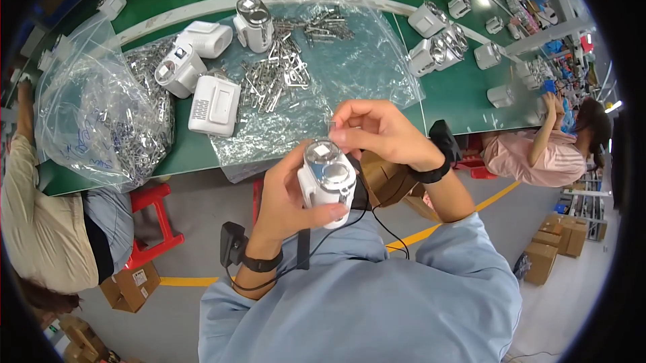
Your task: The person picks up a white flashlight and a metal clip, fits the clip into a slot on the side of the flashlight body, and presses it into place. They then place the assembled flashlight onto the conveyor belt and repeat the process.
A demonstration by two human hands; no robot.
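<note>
My left hand [277, 195] is wrapped round a white plastic housing [328, 185] with a clear, shiny top, held upright in front of my body. Close above its top edge, my right hand [377, 131] pinches with thumb and forefinger; a tiny thin piece seems to show at the fingertips, too small to name. On the bench beyond lies a loose pile of small metal clips [276, 77] on a clear plastic sheet [336, 80]. More of these white units, such as an upright one [254, 26] and one lying down [214, 106], surround the pile.
A large clear bag [101, 107] full of metal pieces lies at the left of the green bench [451, 100]. Several white units [437, 47] stand at the right. Co-workers sit on both sides, one by a red stool [151, 225]. Cardboard boxes [131, 287] lie on the floor.
</note>
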